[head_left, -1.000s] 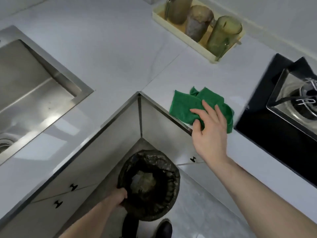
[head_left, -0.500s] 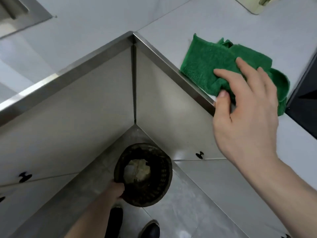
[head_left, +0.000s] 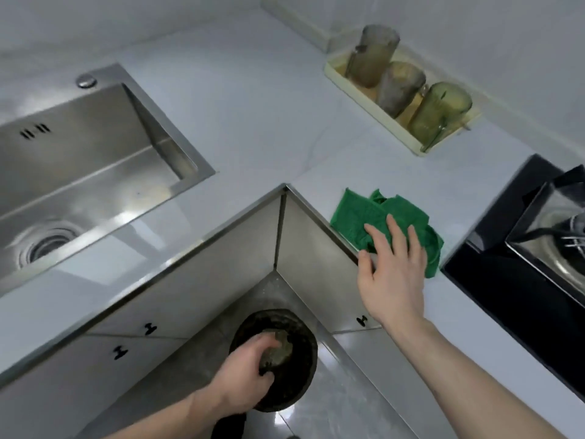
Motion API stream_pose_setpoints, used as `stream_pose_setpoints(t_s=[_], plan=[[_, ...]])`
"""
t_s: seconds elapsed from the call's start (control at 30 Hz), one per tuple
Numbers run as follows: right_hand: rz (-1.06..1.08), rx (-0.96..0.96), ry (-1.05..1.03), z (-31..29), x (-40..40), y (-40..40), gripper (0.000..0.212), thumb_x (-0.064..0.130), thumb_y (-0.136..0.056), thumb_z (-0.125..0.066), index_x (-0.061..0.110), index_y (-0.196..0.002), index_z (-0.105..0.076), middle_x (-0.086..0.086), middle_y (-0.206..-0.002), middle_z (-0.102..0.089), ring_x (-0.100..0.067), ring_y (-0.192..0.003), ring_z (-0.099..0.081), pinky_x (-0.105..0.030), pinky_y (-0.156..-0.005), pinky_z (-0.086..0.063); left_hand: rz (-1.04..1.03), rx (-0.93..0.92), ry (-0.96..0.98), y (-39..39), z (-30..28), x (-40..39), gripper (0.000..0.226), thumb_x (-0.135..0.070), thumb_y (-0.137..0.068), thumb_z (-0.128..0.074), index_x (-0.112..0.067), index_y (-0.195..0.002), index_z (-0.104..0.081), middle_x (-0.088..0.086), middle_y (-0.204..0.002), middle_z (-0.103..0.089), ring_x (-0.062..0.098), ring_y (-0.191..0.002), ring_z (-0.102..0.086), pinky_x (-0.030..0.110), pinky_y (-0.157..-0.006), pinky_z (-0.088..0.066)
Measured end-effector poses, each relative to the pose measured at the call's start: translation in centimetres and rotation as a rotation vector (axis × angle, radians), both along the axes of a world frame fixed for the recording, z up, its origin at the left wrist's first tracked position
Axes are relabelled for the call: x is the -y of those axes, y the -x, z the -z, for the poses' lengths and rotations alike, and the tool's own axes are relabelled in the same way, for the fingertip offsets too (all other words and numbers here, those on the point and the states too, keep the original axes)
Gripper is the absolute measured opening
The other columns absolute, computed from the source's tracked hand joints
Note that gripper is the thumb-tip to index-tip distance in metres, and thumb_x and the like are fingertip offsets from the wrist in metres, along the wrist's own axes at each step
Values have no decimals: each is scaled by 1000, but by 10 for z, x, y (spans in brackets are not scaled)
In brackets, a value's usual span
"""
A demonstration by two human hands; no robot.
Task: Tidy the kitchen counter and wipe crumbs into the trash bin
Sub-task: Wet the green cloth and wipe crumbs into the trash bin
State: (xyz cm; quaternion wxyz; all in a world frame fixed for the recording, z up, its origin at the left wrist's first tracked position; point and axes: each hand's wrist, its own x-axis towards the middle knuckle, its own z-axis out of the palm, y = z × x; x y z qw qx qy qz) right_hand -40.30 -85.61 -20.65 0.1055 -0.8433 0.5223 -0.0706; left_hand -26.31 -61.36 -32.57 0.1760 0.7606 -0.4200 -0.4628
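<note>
At the 9 o'clock side of the view, a rectangular stainless-steel sink (head_left: pixel 82 172) is set into the white L-shaped counter (head_left: pixel 253 122), its round drain toward 8 o'clock. Below the counter's inner corner, toward 6 o'clock, a round trash bin lined with a black bag (head_left: pixel 294 375) stands on the grey floor between the two runs of grey cabinet fronts. The left hand (head_left: pixel 243 378) is over the bin mouth, fingers curled around a dull greenish lump (head_left: pixel 278 351) inside the rim; what the lump is cannot be told. At 3 o'clock from the counter corner, a crumpled green microfibre cloth (head_left: pixel 364 217) lies on the counter right at the metal-trimmed edge. The right hand (head_left: pixel 392 274) rests on the cloth with fingers extended and slightly spread, pressing flat rather than gripping, the thumb at the counter edge. Toward 1 o'clock, a pale yellow rectangular tray (head_left: pixel 373 99) sits against the wall and holds three tinted translucent cups standing in a row. At the far 3 o'clock side, a black glass gas hob (head_left: pixel 506 280) with a steel burner surround is set into the counter, just beside the cloth.
</note>
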Motion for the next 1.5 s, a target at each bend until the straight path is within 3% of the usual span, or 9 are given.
stream_pose_setpoints(t_s=[0.1,0.2,0.33,0.5,0.63,0.77,1.03,1.23,1.5], plan=[[6,-48,-100,-16,-2,-4,52,39,-103,-40,33,-155,-38,1,-170,-12,-32,-156,-3,-57,-124,-13,141,218,317,-28,-99,27,46,-31,-81,-55,-44,-125,-53,-33,-150,-36,-16,-133,-35,3,-110,-23],[64,-49,-214,-26,3,-16,54,44,-104,-34,37,-158,-31,4,-171,-5,-30,-156,2,-56,-125,-8,164,468,535,-78,-157,75,44,-30,-86,-59,-40,-129,-53,-22,-156,-36,0,-139,-36,17,-114,-29],[80,-36,-319,-36,20,-50,55,45,-105,-30,39,-159,-25,4,-171,-3,-33,-156,4,-58,-125,-5,133,670,431,-147,-171,138,65,-37,-90,-57,-22,-151,-39,0,-167,-24,23,-153,-22,35,-126,-18],[1,-19,-321,-29,43,-103,55,45,-104,-29,41,-159,-24,5,-171,-1,-32,-156,9,-58,-125,1,220,790,341,-180,-112,136,83,-48,-93,-43,-23,-164,-7,-3,-171,-4,19,-158,-3,40,-129,-6],[-135,12,-272,-15,43,-134,53,49,-104,-30,43,-157,-29,8,-170,-4,-28,-156,10,-56,-124,6,164,806,404,-183,-96,136,81,-50,-92,-46,-26,-162,-14,-8,-169,-14,15,-157,-9,37,-128,-8],[-223,2,-179,-9,41,-98,53,51,-105,-28,44,-157,-26,11,-170,-3,-25,-156,7,-53,-126,0,128,780,434,-182,-100,136,78,-49,-93,-49,-26,-162,-21,-8,-168,-18,14,-157,-13,34,-128,-6],[122,-42,-228,-21,95,10,53,44,-104,-36,41,-157,-31,5,-170,-12,-26,-156,0,-52,-126,-8,99,760,452,-181,-104,139,72,-50,-96,-47,-24,-161,-28,-10,-168,-17,11,-157,-11,33,-128,-3],[351,-92,-297,-20,155,-88,60,52,-101,-27,42,-160,-18,5,-171,-1,-35,-155,8,-60,-123,3,110,768,440,-181,-98,141,70,-53,-99,-40,-26,-161,-26,-9,-168,-17,11,-157,-8,36,-128,-7],[-12,-79,-238,-15,108,-178,59,49,-101,-25,41,-159,-22,5,-170,-6,-33,-155,6,-61,-123,1,129,782,412,-186,-92,141,72,-55,-98,-39,-28,-162,-22,-10,-169,-14,10,-157,-4,36,-128,-5]])
